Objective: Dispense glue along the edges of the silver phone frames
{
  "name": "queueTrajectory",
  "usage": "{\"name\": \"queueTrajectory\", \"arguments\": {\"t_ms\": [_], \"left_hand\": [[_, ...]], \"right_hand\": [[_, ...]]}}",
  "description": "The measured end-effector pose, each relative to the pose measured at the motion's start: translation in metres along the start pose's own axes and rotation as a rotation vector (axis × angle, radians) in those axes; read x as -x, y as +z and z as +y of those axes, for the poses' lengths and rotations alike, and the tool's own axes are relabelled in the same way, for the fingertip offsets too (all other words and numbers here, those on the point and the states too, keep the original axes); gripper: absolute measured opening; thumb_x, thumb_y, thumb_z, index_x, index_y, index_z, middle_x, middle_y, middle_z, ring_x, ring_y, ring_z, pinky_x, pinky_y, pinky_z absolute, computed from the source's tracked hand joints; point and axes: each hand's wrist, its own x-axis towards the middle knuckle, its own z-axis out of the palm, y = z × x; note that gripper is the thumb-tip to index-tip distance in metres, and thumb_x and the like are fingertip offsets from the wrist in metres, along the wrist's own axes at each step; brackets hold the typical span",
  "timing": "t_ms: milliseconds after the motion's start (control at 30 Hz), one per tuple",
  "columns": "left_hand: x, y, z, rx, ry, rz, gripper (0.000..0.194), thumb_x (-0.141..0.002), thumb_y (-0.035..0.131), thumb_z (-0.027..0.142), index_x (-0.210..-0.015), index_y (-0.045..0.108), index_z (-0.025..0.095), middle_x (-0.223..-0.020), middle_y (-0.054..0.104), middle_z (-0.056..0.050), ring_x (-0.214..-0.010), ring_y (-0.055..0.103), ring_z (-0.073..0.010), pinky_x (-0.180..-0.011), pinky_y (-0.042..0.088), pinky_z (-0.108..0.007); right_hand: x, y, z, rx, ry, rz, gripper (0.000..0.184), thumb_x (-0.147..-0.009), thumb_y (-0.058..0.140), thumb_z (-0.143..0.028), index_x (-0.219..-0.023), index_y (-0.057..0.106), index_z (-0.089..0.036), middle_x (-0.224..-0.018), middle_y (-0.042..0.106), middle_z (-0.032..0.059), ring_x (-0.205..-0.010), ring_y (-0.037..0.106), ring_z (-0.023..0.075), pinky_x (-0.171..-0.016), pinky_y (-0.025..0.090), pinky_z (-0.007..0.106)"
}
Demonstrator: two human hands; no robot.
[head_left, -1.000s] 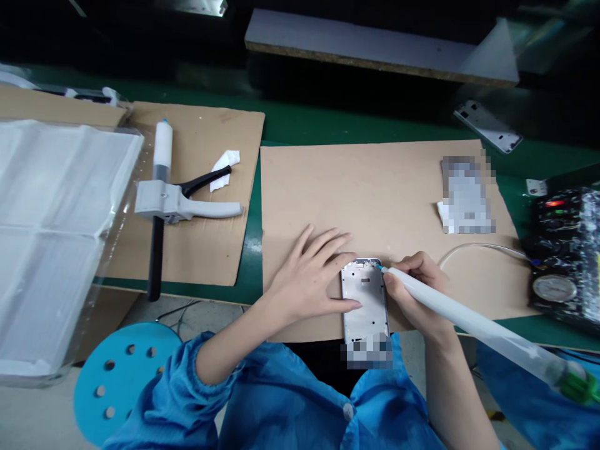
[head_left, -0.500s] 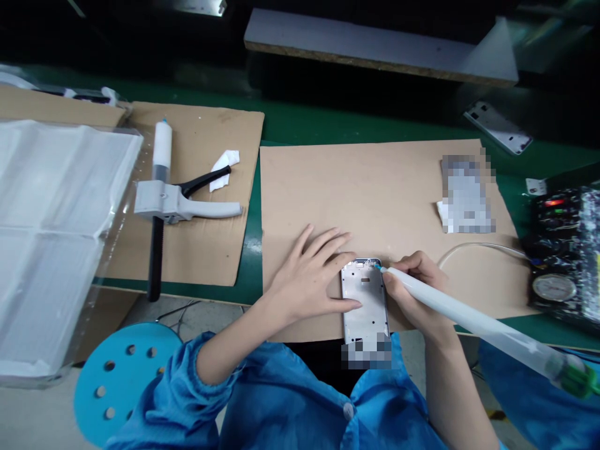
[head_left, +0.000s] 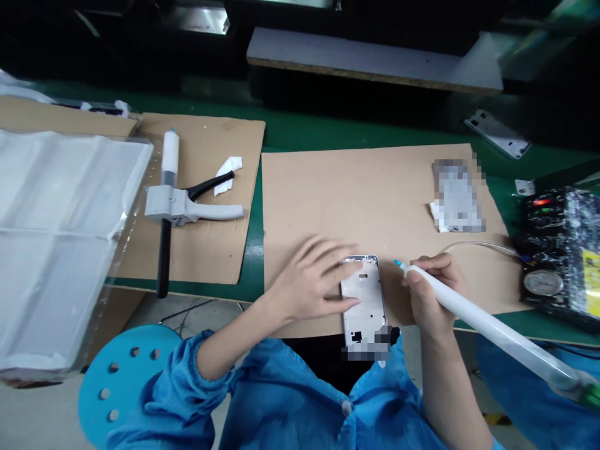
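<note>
A silver phone frame (head_left: 363, 297) lies on the brown cardboard sheet (head_left: 356, 200) at the near table edge. My left hand (head_left: 312, 278) rests on its left side, fingers spread and moving over the top corner. My right hand (head_left: 434, 294) grips a long white glue syringe (head_left: 473, 315) like a pen. Its blue tip (head_left: 398, 264) hovers just right of the frame's top corner, a short gap away from it.
A grey dispensing gun (head_left: 180, 203) with a white cartridge lies on a second cardboard (head_left: 201, 250) to the left. Folded white sheeting (head_left: 56, 231) sits far left. A black control box (head_left: 557, 256) with gauge stands right, and another frame (head_left: 499, 134) lies behind. A blue stool (head_left: 122, 381) stands below.
The syringe tip has lifted off the frame's top right corner and moved right. My left fingers have shifted over the frame's top. The view has tilted slightly.
</note>
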Motion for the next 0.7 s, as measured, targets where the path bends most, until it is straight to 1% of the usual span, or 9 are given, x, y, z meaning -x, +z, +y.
{"name": "queueTrajectory", "arguments": {"t_ms": [67,133,200,267,333,400,500,600,700], "left_hand": [[0.005,0.0,0.001,0.012,0.134,0.015,0.035,-0.117,0.062,0.049,-0.134,0.081,0.026,-0.145,0.08,-0.002,-0.139,0.073,-0.0221,-0.129,0.052,-0.044],[0.008,0.001,0.001,-0.004,0.169,0.006,0.03,-0.117,0.061,0.043,-0.127,0.083,0.026,-0.136,0.084,0.001,-0.131,0.077,-0.0207,-0.123,0.056,-0.042],[0.007,0.001,-0.001,-0.043,0.1,-0.01,0.036,-0.117,0.061,0.046,-0.137,0.081,0.024,-0.146,0.08,-0.002,-0.142,0.071,-0.0255,-0.128,0.052,-0.048],[0.005,0.0,-0.002,-0.081,0.006,-0.029,0.051,-0.118,0.06,0.055,-0.153,0.073,0.02,-0.162,0.069,-0.007,-0.156,0.06,-0.0318,-0.135,0.042,-0.057],[0.001,0.0,-0.003,-0.102,-0.058,-0.049,0.067,-0.117,0.057,0.064,-0.163,0.063,0.016,-0.172,0.059,-0.01,-0.164,0.05,-0.0348,-0.14,0.033,-0.06],[-0.002,0.001,-0.002,-0.107,-0.089,-0.073,0.074,-0.117,0.054,0.069,-0.167,0.058,0.014,-0.176,0.055,-0.011,-0.167,0.046,-0.0344,-0.142,0.028,-0.06],[-0.004,0.003,-0.002,-0.102,-0.106,-0.093,0.078,-0.116,0.052,0.073,-0.169,0.056,0.015,-0.177,0.053,-0.01,-0.168,0.044,-0.0333,-0.143,0.025,-0.057],[-0.003,0.005,-0.002,-0.105,-0.102,-0.086,0.082,-0.115,0.052,0.076,-0.168,0.055,0.014,-0.178,0.052,-0.011,-0.167,0.044,-0.0333,-0.144,0.024,-0.056],[-0.003,0.005,-0.003,-0.098,-0.108,-0.092,0.081,-0.114,0.054,0.075,-0.169,0.054,0.016,-0.178,0.052,-0.01,-0.168,0.043,-0.0328,-0.144,0.022,-0.056]], "right_hand": [[0.004,-0.003,-0.001,-0.024,0.028,0.009,0.035,-0.1,0.084,-0.051,-0.097,0.06,-0.026,-0.08,0.063,0.0005,-0.063,0.055,0.0179,-0.059,0.044,0.031],[0.01,-0.008,-0.004,-0.037,0.065,-0.036,0.034,-0.101,0.083,-0.052,-0.098,0.06,-0.026,-0.082,0.062,0.0016,-0.065,0.055,0.0189,-0.06,0.045,0.032],[0.017,-0.013,-0.008,-0.039,0.084,-0.117,0.032,-0.102,0.082,-0.051,-0.097,0.061,-0.027,-0.081,0.062,0.0026,-0.066,0.055,0.02,-0.061,0.045,0.033],[0.023,-0.018,-0.012,-0.049,0.08,-0.209,0.03,-0.104,0.081,-0.048,-0.096,0.062,-0.027,-0.078,0.061,0.0019,-0.064,0.054,0.0196,-0.059,0.044,0.033],[0.026,-0.021,-0.015,-0.045,0.062,-0.294,0.026,-0.105,0.08,-0.043,-0.095,0.062,-0.026,-0.075,0.06,0.0001,-0.061,0.052,0.0177,-0.056,0.042,0.03],[0.026,-0.024,-0.017,-0.02,0.031,-0.353,0.023,-0.104,0.079,-0.034,-0.092,0.061,-0.026,-0.073,0.059,-0.0017,-0.058,0.05,0.0158,-0.053,0.041,0.027],[0.023,-0.026,-0.02,0.05,-0.009,-0.396,0.02,-0.099,0.078,-0.024,-0.088,0.06,-0.025,-0.071,0.06,-0.0027,-0.055,0.049,0.0143,-0.05,0.04,0.026],[0.022,-0.027,-0.02,0.113,-0.018,-0.399,0.02,-0.095,0.079,-0.021,-0.085,0.061,-0.024,-0.069,0.062,-0.0021,-0.053,0.052,0.0143,-0.048,0.039,0.026],[0.023,-0.028,-0.019,0.128,-0.006,-0.397,0.021,-0.095,0.079,-0.022,-0.084,0.061,-0.024,-0.067,0.062,-0.0022,-0.052,0.052,0.0147,-0.048,0.039,0.027]]}}
